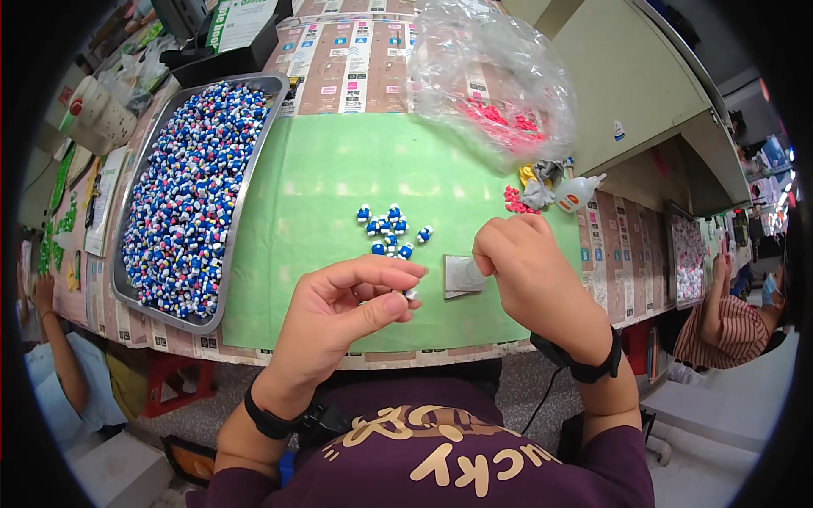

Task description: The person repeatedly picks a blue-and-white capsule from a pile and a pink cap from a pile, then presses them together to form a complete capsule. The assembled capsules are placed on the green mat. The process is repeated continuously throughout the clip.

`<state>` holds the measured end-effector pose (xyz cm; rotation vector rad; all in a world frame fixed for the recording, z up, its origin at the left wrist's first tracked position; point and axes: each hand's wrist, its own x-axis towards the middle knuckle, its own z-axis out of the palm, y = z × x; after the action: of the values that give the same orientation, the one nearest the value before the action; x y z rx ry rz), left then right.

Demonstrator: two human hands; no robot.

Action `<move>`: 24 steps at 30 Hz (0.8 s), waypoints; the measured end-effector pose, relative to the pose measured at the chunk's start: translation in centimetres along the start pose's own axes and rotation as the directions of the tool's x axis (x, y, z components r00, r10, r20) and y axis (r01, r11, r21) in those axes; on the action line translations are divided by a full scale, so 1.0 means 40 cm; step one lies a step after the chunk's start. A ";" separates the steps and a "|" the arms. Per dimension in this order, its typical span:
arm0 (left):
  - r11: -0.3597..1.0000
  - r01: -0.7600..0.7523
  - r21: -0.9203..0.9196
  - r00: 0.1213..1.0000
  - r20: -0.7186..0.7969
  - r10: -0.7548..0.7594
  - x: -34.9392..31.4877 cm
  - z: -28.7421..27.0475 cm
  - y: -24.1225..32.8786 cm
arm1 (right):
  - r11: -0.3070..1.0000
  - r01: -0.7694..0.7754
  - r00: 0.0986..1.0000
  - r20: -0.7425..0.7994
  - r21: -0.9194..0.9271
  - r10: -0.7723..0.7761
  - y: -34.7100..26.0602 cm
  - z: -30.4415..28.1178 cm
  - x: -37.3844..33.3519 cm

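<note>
My left hand (pixel 334 309) hovers over the near part of the green mat with its fingers closed in a pinch. Between thumb and fingertips sits a small figurine (pixel 411 295), of which only a whitish bit shows. To its right, my right hand (pixel 538 269) is closed beside a small grey-white pad (pixel 462 277). Its fingertips point down and hide whatever they may grip. Just beyond my left hand, several tiny blue-and-white figurines (pixel 393 223) lie in a loose cluster. One more figurine (pixel 425 234) lies slightly apart, to the right of that group.
A metal tray (pixel 233 229) heaped with similar figurines stands at left. A clear plastic bag (pixel 440 68) with pink pieces lies at far right of the green mat (pixel 305 169). Near it are loose pink pieces (pixel 518 201), crumpled grey cloth (pixel 537 193) and a squeeze bottle (pixel 577 193). Other people sit at both sides.
</note>
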<state>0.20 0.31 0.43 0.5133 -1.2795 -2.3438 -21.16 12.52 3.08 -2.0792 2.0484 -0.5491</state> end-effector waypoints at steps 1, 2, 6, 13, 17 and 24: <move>1.000 -0.005 0.004 1.000 0.007 0.005 0.001 -0.005 -0.004 | 1.000 -0.001 1.000 0.007 -0.028 0.001 -0.003 0.000 0.002; 1.000 -0.010 0.007 1.000 0.015 0.010 0.002 -0.012 -0.008 | 0.998 -0.002 1.000 0.013 -0.056 0.002 -0.006 -0.001 0.004; 0.998 0.057 -0.035 0.998 -0.026 -0.058 -0.002 -0.009 0.001 | 0.994 -0.012 1.000 0.028 -0.107 0.015 -0.013 -0.003 0.009; 0.999 -0.007 0.038 1.000 -0.023 0.008 0.001 -0.008 -0.004 | 0.908 -0.160 0.986 0.013 0.387 0.168 -0.032 -0.051 -0.004; 0.999 0.034 -0.003 0.999 -0.007 -0.034 0.007 0.008 0.004 | 0.716 -0.086 0.976 -0.084 0.693 0.199 -0.098 -0.046 0.000; 0.991 -0.093 0.093 0.995 -0.038 0.097 -0.001 0.046 0.001 | 0.690 -0.043 0.938 -0.209 0.722 0.277 -0.148 -0.003 0.004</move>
<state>-0.69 1.57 1.39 0.5160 -1.3662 -2.1938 -15.72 12.64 5.42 -1.3859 1.7010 -1.4360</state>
